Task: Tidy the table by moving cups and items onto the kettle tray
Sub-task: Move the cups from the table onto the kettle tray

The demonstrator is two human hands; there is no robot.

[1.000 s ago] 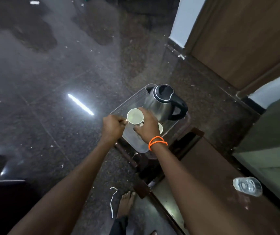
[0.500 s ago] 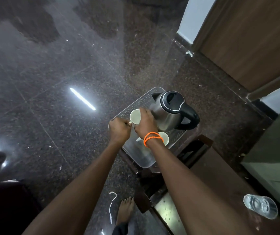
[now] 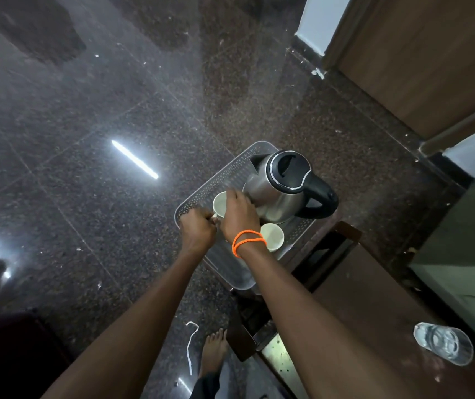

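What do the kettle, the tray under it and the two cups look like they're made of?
Kettle: brushed steel body by its soft reflections, with a glossy black, likely plastic lid and handle. Tray: translucent grey plastic, apparently, with an embossed pattern. Both cups: smooth glossy white, probably ceramic.
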